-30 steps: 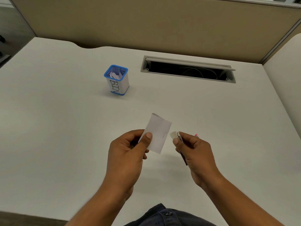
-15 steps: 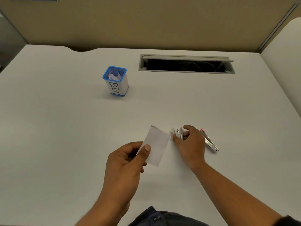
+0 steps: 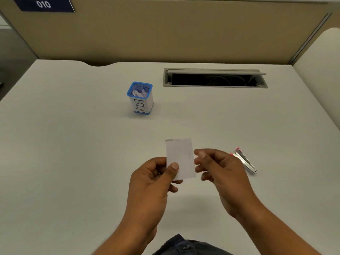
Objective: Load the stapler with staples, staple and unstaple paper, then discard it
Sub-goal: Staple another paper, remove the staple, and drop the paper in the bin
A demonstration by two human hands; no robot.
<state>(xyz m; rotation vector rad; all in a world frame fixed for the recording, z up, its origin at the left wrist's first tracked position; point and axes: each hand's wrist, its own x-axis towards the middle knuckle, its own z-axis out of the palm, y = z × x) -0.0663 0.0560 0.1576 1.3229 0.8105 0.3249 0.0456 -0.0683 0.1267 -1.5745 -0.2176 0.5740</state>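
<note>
My left hand (image 3: 152, 183) pinches a small white slip of paper (image 3: 179, 155) upright above the desk, thumb on its lower left. A thin staple shows near the slip's right edge. My right hand (image 3: 220, 172) is just to the right of the slip, fingers apart and curled toward that edge, holding nothing. A small silver stapler with pink trim (image 3: 243, 161) lies flat on the desk, right of my right hand.
A blue-rimmed mesh cup marked BIN (image 3: 140, 98) stands farther back on the left, with paper scraps inside. An open cable slot (image 3: 214, 79) is cut into the white desk (image 3: 73, 153) at the back. A beige partition rises behind the desk.
My right hand set the stapler down on the desk to the right and came back empty to the paper's right edge. My left hand turned the slip more upright.
</note>
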